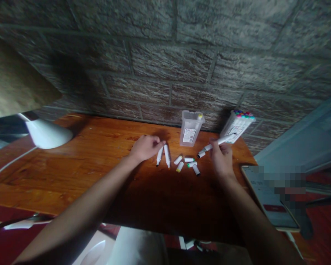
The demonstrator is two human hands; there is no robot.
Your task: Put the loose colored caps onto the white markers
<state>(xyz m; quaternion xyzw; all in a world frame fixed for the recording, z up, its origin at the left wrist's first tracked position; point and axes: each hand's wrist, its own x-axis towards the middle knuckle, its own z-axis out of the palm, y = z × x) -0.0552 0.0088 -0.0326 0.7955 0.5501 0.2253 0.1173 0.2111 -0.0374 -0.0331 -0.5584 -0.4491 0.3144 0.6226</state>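
My right hand point(223, 159) is closed around a white marker point(225, 138), held at a slant with a bare dark nib at its upper right end. Below its lower end lies a cap with a dark end point(201, 155). My left hand point(146, 148) rests on the table with fingers curled, thumb and fingertips at the upper ends of two white markers. One is a dark-tipped marker point(160, 156), the other an orange-tipped marker point(167, 156). Between my hands lie several loose white caps point(192, 164) with green, yellow and dark ends.
A clear plastic case point(191, 129) with one yellow-ended marker stands near the brick wall. Right of it is a case full of colourful markers point(238, 125). A tablet point(270, 198) lies at the right edge. A white-based lamp point(48, 134) stands on the left of the wooden table point(99, 147).
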